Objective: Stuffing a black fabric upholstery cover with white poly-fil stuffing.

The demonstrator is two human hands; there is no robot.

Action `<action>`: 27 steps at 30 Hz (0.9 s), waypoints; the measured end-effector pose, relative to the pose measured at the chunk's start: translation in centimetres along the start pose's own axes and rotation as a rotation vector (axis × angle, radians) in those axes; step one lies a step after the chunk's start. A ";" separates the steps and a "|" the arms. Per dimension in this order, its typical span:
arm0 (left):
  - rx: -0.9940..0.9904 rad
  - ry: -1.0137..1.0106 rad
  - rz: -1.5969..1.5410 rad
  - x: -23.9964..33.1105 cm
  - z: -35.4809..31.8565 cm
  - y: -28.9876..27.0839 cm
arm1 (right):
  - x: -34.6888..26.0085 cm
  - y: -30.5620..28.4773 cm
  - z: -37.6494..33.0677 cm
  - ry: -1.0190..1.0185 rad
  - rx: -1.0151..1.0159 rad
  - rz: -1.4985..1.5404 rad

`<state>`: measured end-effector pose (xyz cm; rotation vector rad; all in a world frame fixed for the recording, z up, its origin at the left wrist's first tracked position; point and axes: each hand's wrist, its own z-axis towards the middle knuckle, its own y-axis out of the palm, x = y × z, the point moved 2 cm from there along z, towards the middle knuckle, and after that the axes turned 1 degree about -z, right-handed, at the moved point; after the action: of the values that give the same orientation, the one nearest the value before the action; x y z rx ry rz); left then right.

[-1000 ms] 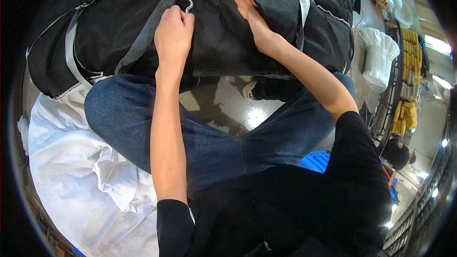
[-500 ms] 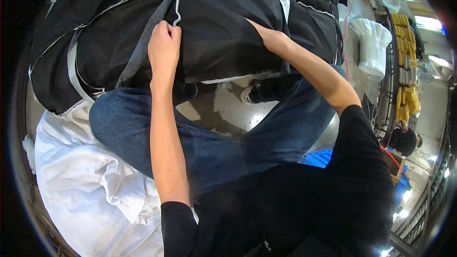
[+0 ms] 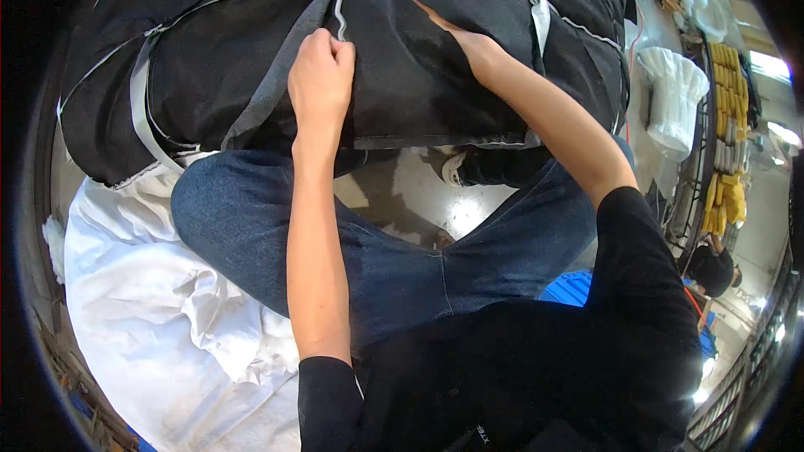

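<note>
A large black fabric cover (image 3: 427, 109) with white piping (image 3: 338, 12) along its seams lies across my knees. My left hand (image 3: 322, 67) is closed in a pinch on the cover's piped edge, just below the end of the exposed piping. Beside that hand a dark grey strip (image 3: 285, 75) slants down to the left. My right hand (image 3: 471, 43) reaches in beneath a panel of the black fabric. Only its wrist and a narrow sliver of the hand's side show; the fingers are hidden, as is anything they touch.
White cloth (image 3: 142, 285) lies bunched at my left. Beyond my right arm stand a clear plastic-wrapped white bundle (image 3: 672, 105) and a rack of yellow rolls (image 3: 729, 92). A blue crate (image 3: 568, 288) sits by my right side. Another person (image 3: 712, 269) works far right.
The view has shifted, so everything sits farther right. My right hand has moved slightly left and away from me under the fabric, with more of its side showing. My left hand keeps its pinch.
</note>
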<state>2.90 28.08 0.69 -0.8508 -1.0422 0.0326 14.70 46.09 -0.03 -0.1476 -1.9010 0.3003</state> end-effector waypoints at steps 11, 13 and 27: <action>-0.062 -0.101 -0.062 0.3 -0.2 -1.5 | 5.9 -4.0 -11.4 0.452 0.032 2.735; -0.047 -0.113 -0.079 0.2 -0.1 -1.5 | 6.8 -2.7 -15.0 0.515 0.143 2.730; -0.024 -0.093 -0.200 -0.4 4.9 -1.4 | 1.1 9.2 -7.5 1.087 0.232 1.024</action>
<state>-1.55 29.88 2.34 -0.7686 -1.2132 -0.1100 20.91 56.19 0.79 -0.9250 -0.5791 0.8960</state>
